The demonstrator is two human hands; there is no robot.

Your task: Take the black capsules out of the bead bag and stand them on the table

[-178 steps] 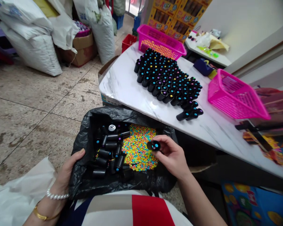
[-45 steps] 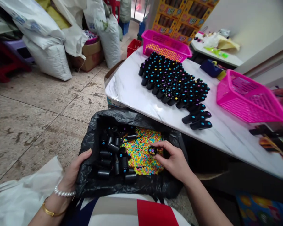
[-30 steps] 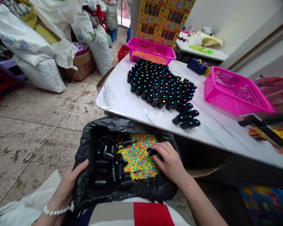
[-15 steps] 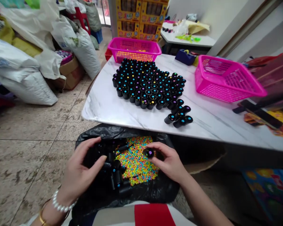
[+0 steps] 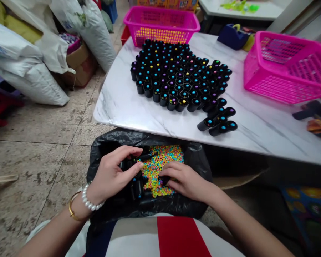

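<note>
My right hand [image 5: 183, 178] is closed around a small black tube [image 5: 164, 180] and dips it into a bed of tiny multicoloured beads [image 5: 164, 157]. The fingers partly hide that tube. My left hand [image 5: 119, 171], wearing a pearl bracelet, hovers over the left side of the container with thumb and fingers apart, nothing visible between them. Several black tubes [image 5: 139, 187] lie beneath and beside it, next to the beads. A black plastic bag [image 5: 200, 160] lines the container. On the table above, many black tubes [image 5: 179, 87] stand packed together, with coloured dots in their tops.
The white marbled table [image 5: 117, 110] has its front edge just beyond the container. Pink baskets stand at the back [image 5: 160, 26] and right [image 5: 286, 67], near a blue tape dispenser [image 5: 234, 35]. White sacks [image 5: 29, 75] and a cardboard box [image 5: 81, 66] occupy the floor at left.
My right hand has lowered the black tube into the beads. My left hand has shifted right, nearer to the beads. The view has tilted down toward the container.
</note>
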